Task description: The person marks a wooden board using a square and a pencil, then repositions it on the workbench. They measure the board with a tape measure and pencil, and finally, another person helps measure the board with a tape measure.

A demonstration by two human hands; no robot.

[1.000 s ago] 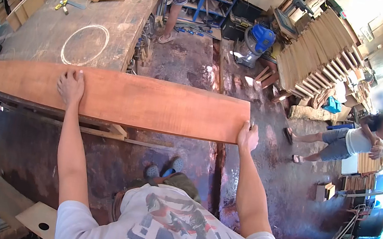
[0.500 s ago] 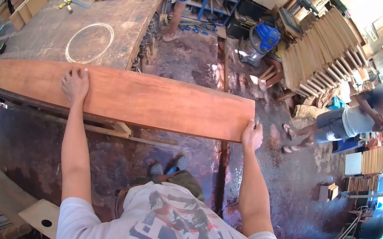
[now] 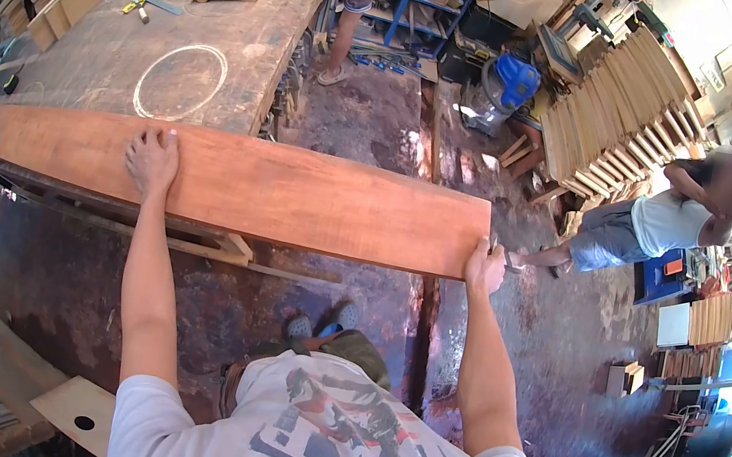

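Left hand and right hand on a reddish-brown board beside a chalk-marked workbench.

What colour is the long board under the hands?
The board is reddish-orange brown with faint darker grain, seen best in the head view.

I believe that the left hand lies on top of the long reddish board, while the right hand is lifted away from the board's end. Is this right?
Not quite: the right hand is not lifted away; the head view shows it at the end of the long reddish board, touching it. The left hand does lie on top.
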